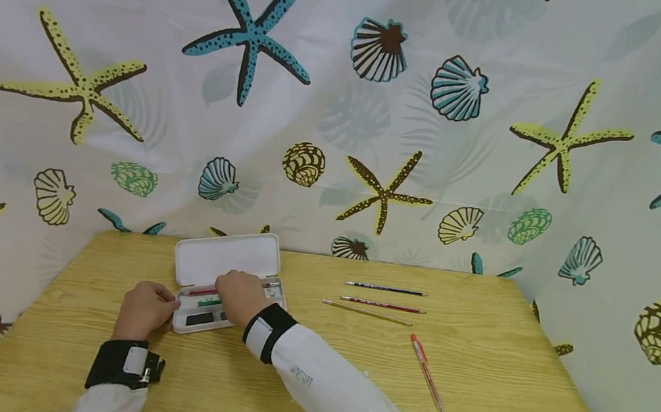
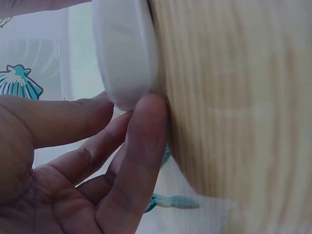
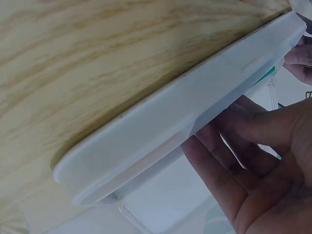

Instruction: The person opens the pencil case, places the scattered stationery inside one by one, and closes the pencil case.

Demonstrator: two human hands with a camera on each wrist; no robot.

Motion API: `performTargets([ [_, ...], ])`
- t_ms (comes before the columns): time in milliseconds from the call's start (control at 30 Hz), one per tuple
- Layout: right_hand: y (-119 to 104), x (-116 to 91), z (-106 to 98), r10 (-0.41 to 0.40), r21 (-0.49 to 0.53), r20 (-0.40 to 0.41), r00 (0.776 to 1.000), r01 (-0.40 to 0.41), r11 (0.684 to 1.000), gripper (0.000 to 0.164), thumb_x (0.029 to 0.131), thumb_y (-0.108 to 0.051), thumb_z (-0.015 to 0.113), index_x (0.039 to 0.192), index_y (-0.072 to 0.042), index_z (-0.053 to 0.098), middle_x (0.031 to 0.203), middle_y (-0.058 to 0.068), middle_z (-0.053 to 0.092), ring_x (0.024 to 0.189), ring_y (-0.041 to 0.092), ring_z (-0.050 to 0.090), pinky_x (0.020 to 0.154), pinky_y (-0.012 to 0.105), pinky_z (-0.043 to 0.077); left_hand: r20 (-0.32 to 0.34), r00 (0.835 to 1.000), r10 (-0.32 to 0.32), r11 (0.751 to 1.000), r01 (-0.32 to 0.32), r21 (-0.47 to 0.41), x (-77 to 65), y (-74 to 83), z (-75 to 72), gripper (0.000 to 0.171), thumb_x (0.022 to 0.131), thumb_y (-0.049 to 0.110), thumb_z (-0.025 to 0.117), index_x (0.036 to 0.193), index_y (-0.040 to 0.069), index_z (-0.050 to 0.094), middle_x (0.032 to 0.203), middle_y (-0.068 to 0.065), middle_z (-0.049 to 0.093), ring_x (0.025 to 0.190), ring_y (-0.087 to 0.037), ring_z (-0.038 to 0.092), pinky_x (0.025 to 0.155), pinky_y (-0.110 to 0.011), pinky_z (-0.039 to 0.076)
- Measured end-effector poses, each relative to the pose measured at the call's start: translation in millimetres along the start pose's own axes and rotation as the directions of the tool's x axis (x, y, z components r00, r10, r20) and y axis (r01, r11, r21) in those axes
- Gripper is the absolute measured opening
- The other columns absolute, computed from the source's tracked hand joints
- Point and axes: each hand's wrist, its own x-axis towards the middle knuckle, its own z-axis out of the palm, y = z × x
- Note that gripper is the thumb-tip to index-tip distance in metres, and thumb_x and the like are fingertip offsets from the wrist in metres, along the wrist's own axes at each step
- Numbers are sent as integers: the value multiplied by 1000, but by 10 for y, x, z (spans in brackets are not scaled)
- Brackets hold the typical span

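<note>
A white pencil case (image 1: 227, 254) lies on the table with its lid raised at the back. At its left end, my left hand (image 1: 146, 311) pinches the corner; in the left wrist view the thumb and a finger (image 2: 148, 124) touch the white end wall. My right hand (image 1: 242, 296) reaches down over the case's middle, fingers bent into it. In the right wrist view those fingertips (image 3: 195, 146) dip behind the case's front wall (image 3: 146, 129), so what they touch is hidden. Inside the case show a red pencil (image 1: 202, 292), a green item (image 1: 209, 302) and a dark block (image 1: 199, 319).
To the right of the case lie a dark blue pencil (image 1: 386, 288), a dark red pencil (image 1: 383, 304) and a tan pencil (image 1: 367, 313). Nearer the front is a clear pen with a red cap (image 1: 427, 377). A patterned curtain (image 1: 328, 117) encloses the wooden table (image 1: 505, 389).
</note>
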Motion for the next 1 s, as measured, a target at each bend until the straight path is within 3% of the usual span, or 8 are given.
performTargets([
  [400,-27,-46,-70,-14,-16,1,1000,14,1000,11,97,-18,72,107,-19,78,96,-5,75,84,8,70,72,25,58,-3,1000,4,1000,-4,-7,17,-24,10,24,96,9,67,104,-13,66,83,-20,65,59,-20,62,53,-28,52],
  [733,7,-39,-25,-8,4,-19,1000,8,1000,15,94,-20,76,109,-18,78,98,-5,76,86,8,70,74,25,58,1,1000,7,1000,-7,-5,10,-11,7,24,96,8,67,104,-14,66,85,-22,65,59,-20,63,53,-28,52],
  [1000,81,-111,-160,-19,33,-20,1000,20,999,15,92,-18,78,107,-16,77,96,-3,75,84,8,69,72,25,58,1,1000,13,1000,-13,-8,-7,-1,2,25,96,8,66,106,-15,65,86,-23,65,59,-20,63,53,-28,52],
])
